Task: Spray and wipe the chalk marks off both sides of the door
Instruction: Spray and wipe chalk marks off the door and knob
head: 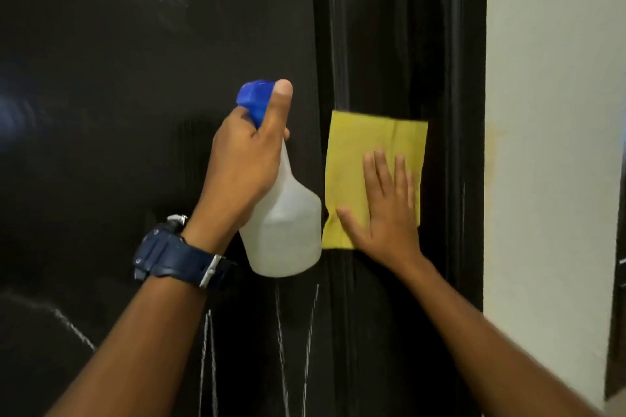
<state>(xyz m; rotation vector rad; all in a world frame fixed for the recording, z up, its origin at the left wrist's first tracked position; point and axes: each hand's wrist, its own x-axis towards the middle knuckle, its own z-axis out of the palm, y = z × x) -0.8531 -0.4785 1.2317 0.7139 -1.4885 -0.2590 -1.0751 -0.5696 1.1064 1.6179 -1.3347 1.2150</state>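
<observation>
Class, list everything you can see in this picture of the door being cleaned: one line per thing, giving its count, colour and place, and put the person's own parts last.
door: one, glossy black, fills the left and centre
door frame: one, black, right of the door
chalk marks: several thin lines, white, low on the door beneath the bottle
spray bottle: one, translucent white with blue head, held in front of the door
cloth: one, yellow, flat against the frame
wall: one, off-white with faint yellowish stains, far right
watch: one, dark blue, on the left wrist
left hand: one, grips the bottle's neck
right hand: one, fingers straight, presses the cloth
</observation>
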